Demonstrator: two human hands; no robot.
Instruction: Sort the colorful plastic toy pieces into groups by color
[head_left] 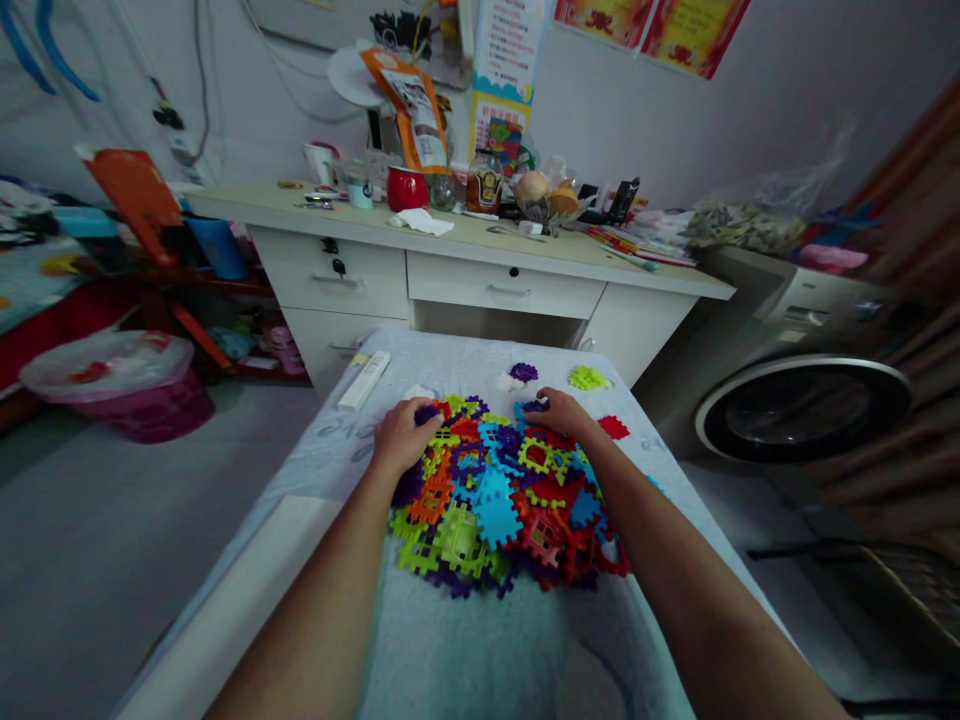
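Note:
A heap of interlocking plastic building pieces (pixel 496 505) in blue, red, green, orange and purple covers the middle of a cloth-covered table (pixel 442 650). At the heap's far left edge, my left hand (pixel 405 435) is closed, with a purple building piece (pixel 427 414) at its fingertips. My right hand (pixel 562 412) reaches over the far right side, thumb and fingers curled round another purple building piece (pixel 534 407). Beyond the heap lie a purple piece (pixel 523 371), a small group of yellow-green pieces (pixel 588 378) and a red piece (pixel 613 428).
A long white box (pixel 364 382) lies at the table's far left. Behind stands a white desk (pixel 480 272) crowded with jars, a red pot (pixel 407 188) and papers. To the right is a washing machine (pixel 787 340); a pink tub (pixel 127 390) stands at left.

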